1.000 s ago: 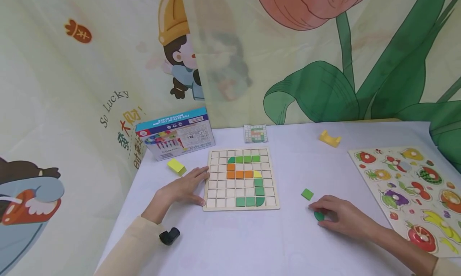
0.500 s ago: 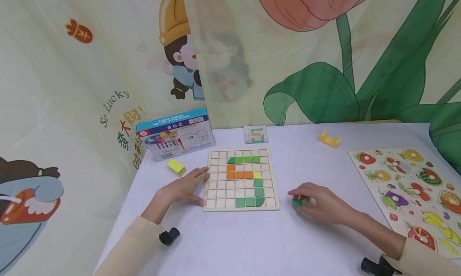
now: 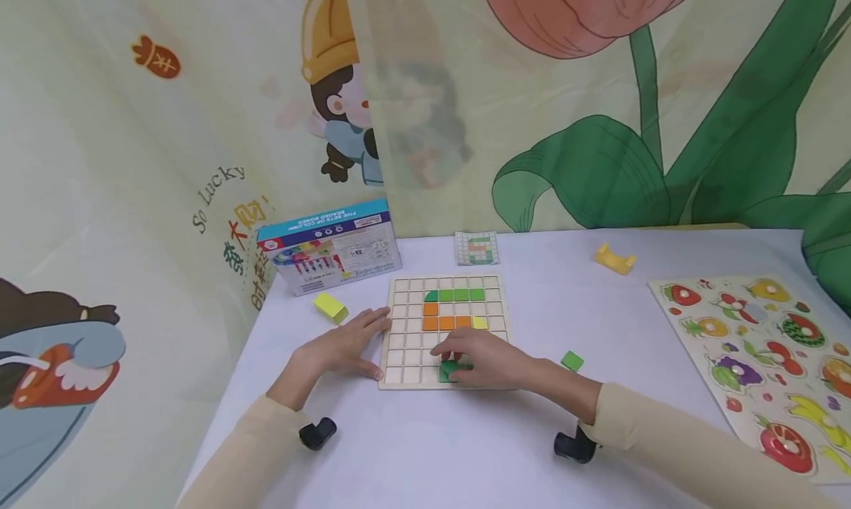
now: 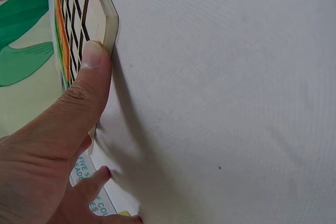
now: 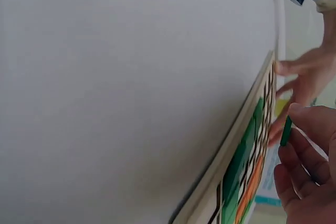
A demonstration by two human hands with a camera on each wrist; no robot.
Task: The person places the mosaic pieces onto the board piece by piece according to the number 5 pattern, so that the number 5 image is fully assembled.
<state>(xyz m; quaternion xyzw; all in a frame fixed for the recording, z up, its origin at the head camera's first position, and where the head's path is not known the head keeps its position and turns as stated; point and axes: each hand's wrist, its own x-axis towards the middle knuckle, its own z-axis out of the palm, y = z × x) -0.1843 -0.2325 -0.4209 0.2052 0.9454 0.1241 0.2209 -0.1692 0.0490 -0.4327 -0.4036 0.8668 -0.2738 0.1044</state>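
Observation:
A wooden grid board [image 3: 403,355] lies on the white table with green, orange and yellow tiles set in it. My right hand [image 3: 488,357] is over its lower part and pinches a green tile [image 5: 286,131] between thumb and fingers, seen edge-on in the right wrist view. That hand hides several tiles at the board's lower right. Resting at the board's left edge is my left hand [image 3: 347,346], fingers spread; its thumb [image 4: 93,69] presses the near corner in the left wrist view. A loose green square tile [image 3: 572,360] lies to the right of the board.
Behind the board stand a cardboard box [image 3: 332,250] and a small pattern card [image 3: 476,249]. A yellow-green block [image 3: 330,308] lies left of the board. Toward the right are a yellow plastic piece [image 3: 614,260] and a fruit puzzle board [image 3: 747,413].
My right hand has picked up a green tile with a curved edge from the table and carried it left over the board. The left hand stays at the board's edge.

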